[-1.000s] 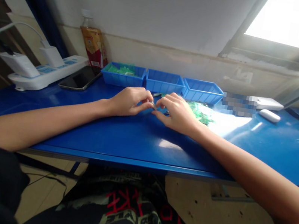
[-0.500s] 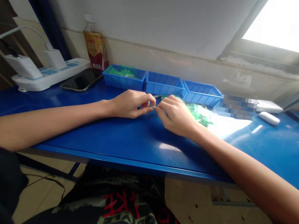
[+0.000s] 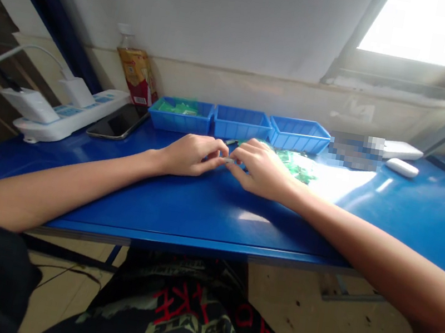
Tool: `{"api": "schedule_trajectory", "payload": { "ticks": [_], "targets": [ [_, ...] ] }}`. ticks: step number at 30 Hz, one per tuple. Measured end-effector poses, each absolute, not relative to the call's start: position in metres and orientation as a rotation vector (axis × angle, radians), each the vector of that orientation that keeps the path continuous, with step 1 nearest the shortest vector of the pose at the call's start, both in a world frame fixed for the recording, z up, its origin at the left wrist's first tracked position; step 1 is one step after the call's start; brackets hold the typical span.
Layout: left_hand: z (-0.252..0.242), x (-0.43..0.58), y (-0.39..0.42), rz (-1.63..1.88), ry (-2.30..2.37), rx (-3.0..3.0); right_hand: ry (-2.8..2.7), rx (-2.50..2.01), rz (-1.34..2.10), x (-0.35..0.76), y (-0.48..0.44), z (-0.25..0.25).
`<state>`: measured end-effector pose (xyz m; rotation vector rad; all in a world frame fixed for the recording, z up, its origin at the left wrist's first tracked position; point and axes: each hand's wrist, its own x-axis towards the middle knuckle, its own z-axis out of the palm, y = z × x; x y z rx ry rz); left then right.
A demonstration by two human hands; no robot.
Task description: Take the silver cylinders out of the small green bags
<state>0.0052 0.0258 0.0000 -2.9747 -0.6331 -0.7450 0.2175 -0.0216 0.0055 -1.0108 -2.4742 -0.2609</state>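
Here, we pinch a small pale piece (image 3: 229, 160) between the fingertips of our left hand (image 3: 196, 155) and right hand (image 3: 263, 170); uneven pressure could flick it right, among the green pieces (image 3: 303, 171).

A small, slim, pale piece (image 3: 229, 160) is in front of the middle blue tray (image 3: 241, 127), near it and within its width. It looks roughly level, its visible length running sideways along the tray's front, between the fingertips of the left hand (image 3: 195, 155) and right hand (image 3: 263, 168) (they cover much of it). Its finer detail is too small to tell.
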Motion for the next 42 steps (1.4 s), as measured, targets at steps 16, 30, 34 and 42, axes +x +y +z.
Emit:
{"api": "schedule_trajectory", "payload": {
  "ticks": [16,30,34,42],
  "targets": [
    [-0.0001,0.0049,0.0274,-0.695,-0.599,-2.937,-2.416,-1.014,-0.243,0.2173,-0.0236,0.0073],
    [-0.002,0.0048,0.0263,-0.83,-0.581,-2.889,-2.405,-1.061,-0.262,0.2156,-0.0235,0.008],
    [-0.001,0.0046,0.0262,-0.812,-0.593,-2.892,-2.396,-1.037,-0.223,0.2176,-0.0223,0.0071],
    [-0.0005,0.0048,0.0273,-0.733,-0.58,-2.919,-2.416,-1.039,-0.285,0.2165,-0.0236,0.0074]
  ]
}}
